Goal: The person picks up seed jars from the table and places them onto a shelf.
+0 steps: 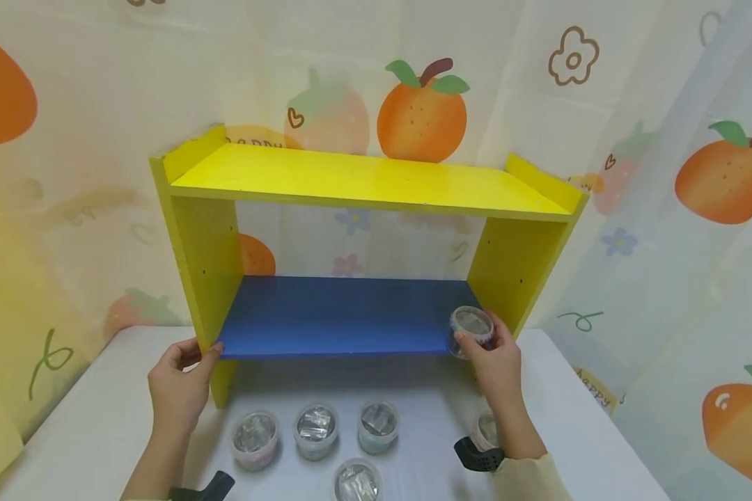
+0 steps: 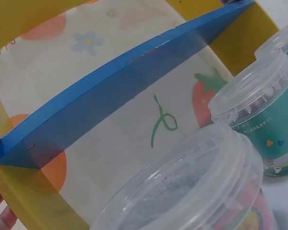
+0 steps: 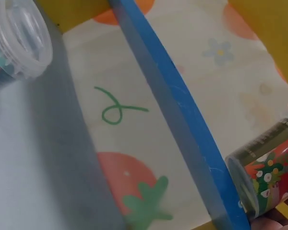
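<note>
A small shelf unit with a yellow top board (image 1: 376,181), yellow side panels and a blue middle board (image 1: 345,313) stands on a white table. At its left panel, my left hand (image 1: 178,383) grips the edge by the blue board's front corner, thumb in front; the other fingers are partly hidden behind the panel. My right hand (image 1: 501,365) holds a lidded plastic tub (image 1: 472,321) upright at the blue board's right front corner. In the right wrist view this tub (image 3: 273,172) has a red flowered label, its base against the blue edge.
Several similar clear-lidded tubs stand on the table before the shelf, among them a left one (image 1: 254,440), a middle one (image 1: 316,431) and a front one (image 1: 357,481). Another tub (image 1: 487,431) is partly hidden by my right wrist. A fruit-printed curtain (image 1: 326,69) hangs behind.
</note>
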Demonstrator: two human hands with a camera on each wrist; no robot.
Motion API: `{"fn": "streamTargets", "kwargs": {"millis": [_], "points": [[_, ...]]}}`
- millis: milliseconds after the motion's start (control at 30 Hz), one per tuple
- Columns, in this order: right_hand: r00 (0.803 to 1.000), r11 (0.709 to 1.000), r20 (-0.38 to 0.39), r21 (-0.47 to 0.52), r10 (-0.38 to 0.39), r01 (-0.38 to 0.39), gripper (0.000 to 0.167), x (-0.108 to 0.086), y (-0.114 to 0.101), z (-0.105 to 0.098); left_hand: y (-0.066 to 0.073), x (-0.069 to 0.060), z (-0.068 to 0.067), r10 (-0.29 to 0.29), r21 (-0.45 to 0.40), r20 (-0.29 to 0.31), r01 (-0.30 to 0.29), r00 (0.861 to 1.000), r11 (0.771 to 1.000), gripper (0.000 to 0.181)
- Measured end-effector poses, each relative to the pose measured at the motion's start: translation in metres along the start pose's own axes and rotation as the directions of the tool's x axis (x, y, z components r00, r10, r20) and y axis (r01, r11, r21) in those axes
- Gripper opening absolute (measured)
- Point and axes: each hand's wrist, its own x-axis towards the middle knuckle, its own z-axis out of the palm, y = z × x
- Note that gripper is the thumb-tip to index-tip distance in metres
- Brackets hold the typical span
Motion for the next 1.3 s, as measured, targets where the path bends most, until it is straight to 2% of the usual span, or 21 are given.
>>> {"fn": "streamTargets", "kwargs": {"millis": [167, 433, 733, 1033, 1300], "points": [[1.000, 0.999, 0.009, -0.034, 0.008, -0.007, 0.075, 0.004, -0.001, 0.002, 0.000, -0.001, 0.001, -0.006, 0.013, 0.010, 0.006, 1.000, 1.000, 0.042], [1.000, 0.996, 0.018, -0.085, 0.022, -0.021, 0.077, 0.015, -0.005, 0.004, -0.005, 0.000, 0.000, -0.017, 0.015, -0.022, 0.017, 1.000, 1.000, 0.041], [0.998, 0.993, 0.006, -0.100, 0.060, -0.059, 0.078, 0.028, -0.004, 0.001, -0.002, 0.001, 0.001, -0.040, 0.034, 0.005, 0.040, 0.999, 0.999, 0.044], [0.998, 0.992, -0.017, -0.106, 0.068, -0.069, 0.080, 0.038, -0.004, 0.005, -0.003, 0.000, 0.000, -0.047, 0.037, -0.007, 0.048, 0.999, 0.998, 0.045], [0.996, 0.991, -0.012, -0.107, 0.083, -0.084, 0.082, 0.047, -0.003, 0.004, -0.002, 0.000, 0.001, -0.049, 0.014, 0.010, 0.049, 0.999, 0.999, 0.045]]}}
